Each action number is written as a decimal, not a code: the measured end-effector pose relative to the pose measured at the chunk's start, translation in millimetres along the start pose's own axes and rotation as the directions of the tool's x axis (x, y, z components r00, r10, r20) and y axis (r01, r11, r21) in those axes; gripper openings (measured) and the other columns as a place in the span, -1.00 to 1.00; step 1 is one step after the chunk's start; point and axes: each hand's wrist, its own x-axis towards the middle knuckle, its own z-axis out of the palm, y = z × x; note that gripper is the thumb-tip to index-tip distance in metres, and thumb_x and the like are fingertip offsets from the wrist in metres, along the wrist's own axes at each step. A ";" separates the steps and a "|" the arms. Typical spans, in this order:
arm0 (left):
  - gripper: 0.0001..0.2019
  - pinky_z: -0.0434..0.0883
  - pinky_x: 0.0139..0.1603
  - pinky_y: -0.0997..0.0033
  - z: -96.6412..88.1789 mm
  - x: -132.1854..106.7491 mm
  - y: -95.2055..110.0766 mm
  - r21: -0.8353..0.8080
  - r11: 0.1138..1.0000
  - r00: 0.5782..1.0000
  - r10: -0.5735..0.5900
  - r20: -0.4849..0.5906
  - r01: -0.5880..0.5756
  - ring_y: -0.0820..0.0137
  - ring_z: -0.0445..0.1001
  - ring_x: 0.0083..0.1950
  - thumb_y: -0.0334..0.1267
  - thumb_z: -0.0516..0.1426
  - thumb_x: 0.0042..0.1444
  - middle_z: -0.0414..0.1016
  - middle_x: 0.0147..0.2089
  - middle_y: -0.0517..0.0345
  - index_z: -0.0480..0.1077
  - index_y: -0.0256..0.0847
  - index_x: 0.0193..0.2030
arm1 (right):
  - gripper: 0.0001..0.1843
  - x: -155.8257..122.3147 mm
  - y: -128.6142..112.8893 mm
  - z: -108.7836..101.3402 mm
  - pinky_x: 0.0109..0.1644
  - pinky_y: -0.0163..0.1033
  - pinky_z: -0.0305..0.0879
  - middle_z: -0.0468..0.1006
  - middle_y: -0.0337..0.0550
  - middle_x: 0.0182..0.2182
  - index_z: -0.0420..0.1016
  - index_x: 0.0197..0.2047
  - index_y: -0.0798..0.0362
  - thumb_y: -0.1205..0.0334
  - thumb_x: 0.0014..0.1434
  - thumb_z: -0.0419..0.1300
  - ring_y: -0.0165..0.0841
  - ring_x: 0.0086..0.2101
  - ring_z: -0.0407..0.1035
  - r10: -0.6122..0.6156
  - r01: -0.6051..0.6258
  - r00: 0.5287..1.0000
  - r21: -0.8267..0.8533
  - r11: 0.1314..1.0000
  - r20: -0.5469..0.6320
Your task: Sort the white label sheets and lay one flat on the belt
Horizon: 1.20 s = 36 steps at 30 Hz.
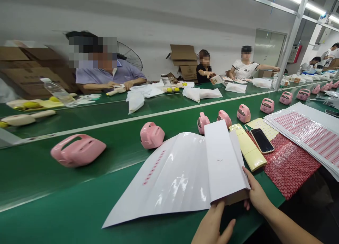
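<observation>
A white cardboard piece [225,159] with a brown underside lies tilted over the right part of a glossy white sticker sheet [180,173], which bears one column of small red marks. My right hand [255,192] grips the cardboard's lower right corner, thumb on top and fingers beneath. At its lower left corner, my left hand [212,224] has its fingers under the edge, their tips hidden, and its thumb apart. Just right of the cardboard rest a pale yellow packet [247,148] and a phone [262,140].
Pink handled plastic housings [78,150] stand in a row along the green belt [127,157]. Red bubble wrap [291,162] and a stack of printed sticker sheets [309,134] lie to the right. Across the belt, several people sit among white bags [210,93] and cartons [182,56].
</observation>
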 end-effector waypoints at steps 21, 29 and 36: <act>-0.49 0.25 0.18 0.26 -51.9 19.2 22.7 -0.706 0.669 0.580 -0.486 -0.654 -0.235 0.21 0.27 0.20 -0.18 0.11 0.07 0.37 0.15 0.02 0.23 -0.23 0.17 | -0.19 -12.6 -53.3 11.4 0.01 -0.01 0.34 0.49 0.10 -0.08 0.04 0.29 0.25 0.57 -0.11 -0.07 -0.12 -0.10 0.40 -0.221 0.378 0.925 -0.814 0.441 0.310; -0.30 0.14 0.20 0.07 -94.4 8.7 11.4 -0.675 0.738 0.655 -0.521 -0.546 0.025 0.16 0.21 0.23 -0.50 0.13 -0.02 0.27 0.23 -0.06 0.04 -0.12 0.28 | -0.19 -5.2 -67.3 0.7 -0.01 -0.08 0.34 0.52 0.02 -0.11 0.10 0.27 0.14 0.56 -0.12 -0.06 -0.16 -0.11 0.39 -0.212 0.364 0.929 -0.839 0.404 0.302; -0.21 0.10 0.24 0.25 -72.8 2.4 16.9 -0.671 0.739 0.716 -0.441 -0.541 -0.052 0.25 0.14 0.28 -0.35 0.19 -0.04 0.18 0.29 0.05 -0.09 -0.11 0.32 | -0.22 1.1 -40.9 2.1 -0.60 -0.35 0.37 0.45 -0.06 -0.01 0.11 0.27 -0.02 0.42 -0.09 -0.02 -0.46 -0.57 0.34 -0.062 0.145 0.983 -0.521 0.841 0.175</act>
